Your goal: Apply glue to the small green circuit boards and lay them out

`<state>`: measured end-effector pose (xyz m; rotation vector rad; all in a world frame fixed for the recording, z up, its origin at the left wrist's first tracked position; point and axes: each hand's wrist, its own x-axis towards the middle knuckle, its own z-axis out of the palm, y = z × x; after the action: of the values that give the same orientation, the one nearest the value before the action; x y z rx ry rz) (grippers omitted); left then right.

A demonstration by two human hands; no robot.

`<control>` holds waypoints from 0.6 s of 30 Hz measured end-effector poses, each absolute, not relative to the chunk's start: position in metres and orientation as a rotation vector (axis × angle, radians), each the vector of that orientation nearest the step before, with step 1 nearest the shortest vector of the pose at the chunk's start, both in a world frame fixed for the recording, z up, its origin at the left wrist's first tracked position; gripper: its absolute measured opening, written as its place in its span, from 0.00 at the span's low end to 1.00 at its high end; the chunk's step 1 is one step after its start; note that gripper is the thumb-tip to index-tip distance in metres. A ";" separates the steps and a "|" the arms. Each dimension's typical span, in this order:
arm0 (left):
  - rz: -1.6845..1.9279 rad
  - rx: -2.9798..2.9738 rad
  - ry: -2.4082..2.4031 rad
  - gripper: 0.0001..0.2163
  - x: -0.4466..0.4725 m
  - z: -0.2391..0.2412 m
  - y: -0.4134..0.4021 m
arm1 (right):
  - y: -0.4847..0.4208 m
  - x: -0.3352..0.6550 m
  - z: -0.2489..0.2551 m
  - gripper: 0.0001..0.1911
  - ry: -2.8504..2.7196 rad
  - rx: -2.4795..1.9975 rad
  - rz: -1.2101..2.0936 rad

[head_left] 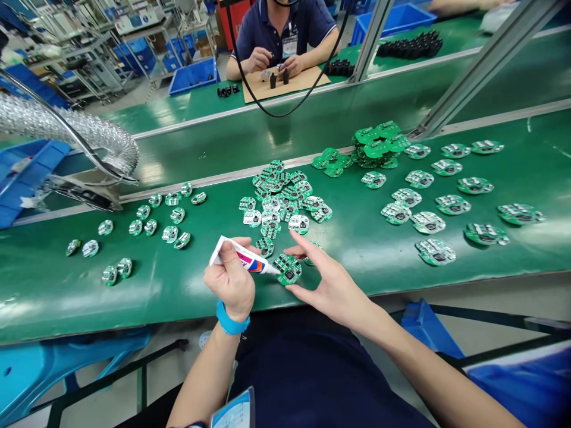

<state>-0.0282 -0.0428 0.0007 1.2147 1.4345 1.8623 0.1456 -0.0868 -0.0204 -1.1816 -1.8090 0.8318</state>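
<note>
Clutches a white tube (247,259) in the left hand (232,280) and, just by its nozzle (270,269), pinches a circuit board (289,270) in the right hand (329,278).

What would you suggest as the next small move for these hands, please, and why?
Probably a light squeeze of the tube: the left hand holds it with its tip at the edge of a circuit board, and the right hand has thumb and fingers around that board, seemingly steadying it.
</note>
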 end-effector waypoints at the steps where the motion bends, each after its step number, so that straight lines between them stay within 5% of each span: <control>1: 1.866 1.235 1.456 0.25 -0.027 0.000 -0.044 | -0.087 0.146 -0.020 0.53 -1.809 -1.181 0.834; 18: 1.830 1.496 1.591 0.26 -0.027 -0.007 -0.053 | -0.091 0.144 -0.014 0.51 -1.811 -1.168 0.849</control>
<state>-0.0268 -0.0531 -0.0069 1.4964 1.5910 1.8300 0.1441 -0.0906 -0.0144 -1.1683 -1.8106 0.8489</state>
